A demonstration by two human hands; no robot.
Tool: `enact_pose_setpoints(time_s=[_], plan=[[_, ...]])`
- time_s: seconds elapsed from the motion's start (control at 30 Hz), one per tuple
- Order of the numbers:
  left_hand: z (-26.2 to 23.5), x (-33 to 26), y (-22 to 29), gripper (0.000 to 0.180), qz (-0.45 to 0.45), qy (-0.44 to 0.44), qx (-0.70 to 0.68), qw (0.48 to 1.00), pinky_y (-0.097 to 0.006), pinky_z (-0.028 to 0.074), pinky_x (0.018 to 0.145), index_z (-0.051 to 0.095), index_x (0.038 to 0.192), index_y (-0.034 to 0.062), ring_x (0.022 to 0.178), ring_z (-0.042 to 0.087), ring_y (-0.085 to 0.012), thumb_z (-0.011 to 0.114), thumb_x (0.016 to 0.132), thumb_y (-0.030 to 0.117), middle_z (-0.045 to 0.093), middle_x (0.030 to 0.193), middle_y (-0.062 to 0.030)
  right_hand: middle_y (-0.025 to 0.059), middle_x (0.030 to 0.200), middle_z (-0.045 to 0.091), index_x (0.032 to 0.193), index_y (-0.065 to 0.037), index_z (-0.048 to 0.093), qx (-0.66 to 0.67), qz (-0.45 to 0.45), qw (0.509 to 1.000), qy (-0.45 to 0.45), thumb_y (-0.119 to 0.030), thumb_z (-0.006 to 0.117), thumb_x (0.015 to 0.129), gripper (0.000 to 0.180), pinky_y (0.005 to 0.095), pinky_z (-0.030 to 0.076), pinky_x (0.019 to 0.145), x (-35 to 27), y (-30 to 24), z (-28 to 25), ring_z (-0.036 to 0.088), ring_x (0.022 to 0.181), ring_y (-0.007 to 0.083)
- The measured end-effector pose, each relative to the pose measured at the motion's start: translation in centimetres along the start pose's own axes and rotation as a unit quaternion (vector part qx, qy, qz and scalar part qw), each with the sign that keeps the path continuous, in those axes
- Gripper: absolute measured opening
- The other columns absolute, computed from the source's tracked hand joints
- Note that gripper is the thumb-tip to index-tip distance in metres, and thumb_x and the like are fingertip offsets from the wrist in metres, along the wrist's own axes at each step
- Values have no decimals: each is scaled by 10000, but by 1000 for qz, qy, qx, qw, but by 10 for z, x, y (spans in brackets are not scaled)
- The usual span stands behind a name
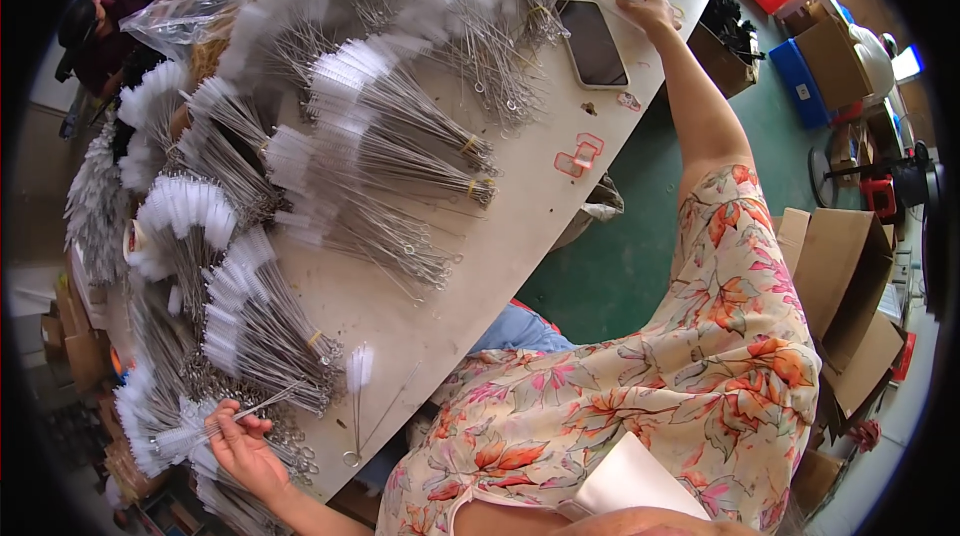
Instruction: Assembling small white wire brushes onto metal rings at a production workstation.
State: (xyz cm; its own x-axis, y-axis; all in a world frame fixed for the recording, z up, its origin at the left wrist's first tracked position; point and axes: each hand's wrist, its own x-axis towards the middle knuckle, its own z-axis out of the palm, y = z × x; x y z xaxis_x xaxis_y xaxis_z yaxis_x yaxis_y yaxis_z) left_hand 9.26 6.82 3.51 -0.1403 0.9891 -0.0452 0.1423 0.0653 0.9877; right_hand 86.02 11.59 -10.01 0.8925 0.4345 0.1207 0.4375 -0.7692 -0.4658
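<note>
Head view: left hand at the near-left end of the worktop, fingers closed lightly round a few thin wire-handled brushes, white bristle heads pointing left, loop ends toward the palm. They lie over a bundled heap of like brushes; one loose brush lies apart, just right of the hand. Right hand stretched to the far end, fingers curled on the worktop edge beside a phone in a pale case; whether it grips anything, cannot tell. Judgement: pinch near the loops, keep bristle heads level and untangled before drawing the wires clear; the far reach strains balance
</note>
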Motion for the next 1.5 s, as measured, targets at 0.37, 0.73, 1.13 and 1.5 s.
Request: enact_pose_setpoints(time_s=[0.37,0.73,1.13,1.5], plan=[[14,0,1,193,15,-35,-2,999,-200,455,512,503,910,40,619,471,-59,463,933,228,510,932,-43,80,747,643,855,2,648,325,-145,921,159,-274,762,668,353,243,454,587,-202,-55,-152,575,638,112],[9,-12,2,191,49,-62,-4,997,-212,455,501,483,899,29,574,479,-64,459,932,215,490,925,-87,146,650,614,660,-4,649,546,-639,514,-173,36,590,757,121,183,428,384,-364,-176,-199,541,452,129],[-16,-28,-2,187,36,-57,14,998,-210,455,511,482,895,28,590,468,-68,444,938,206,490,922,-95,125,547,497,592,73,559,678,-350,608,-221,12,565,688,114,224,311,321,-412,-188,-222,430,365,135],[-15,-24,-14,180,14,-14,-19,1000,-209,451,521,478,939,29,626,467,-71,447,936,206,497,942,-70,75,900,644,943,27,624,474,-223,805,-278,-53,778,621,365,248,494,730,-330,-115,-148,615,803,143]])
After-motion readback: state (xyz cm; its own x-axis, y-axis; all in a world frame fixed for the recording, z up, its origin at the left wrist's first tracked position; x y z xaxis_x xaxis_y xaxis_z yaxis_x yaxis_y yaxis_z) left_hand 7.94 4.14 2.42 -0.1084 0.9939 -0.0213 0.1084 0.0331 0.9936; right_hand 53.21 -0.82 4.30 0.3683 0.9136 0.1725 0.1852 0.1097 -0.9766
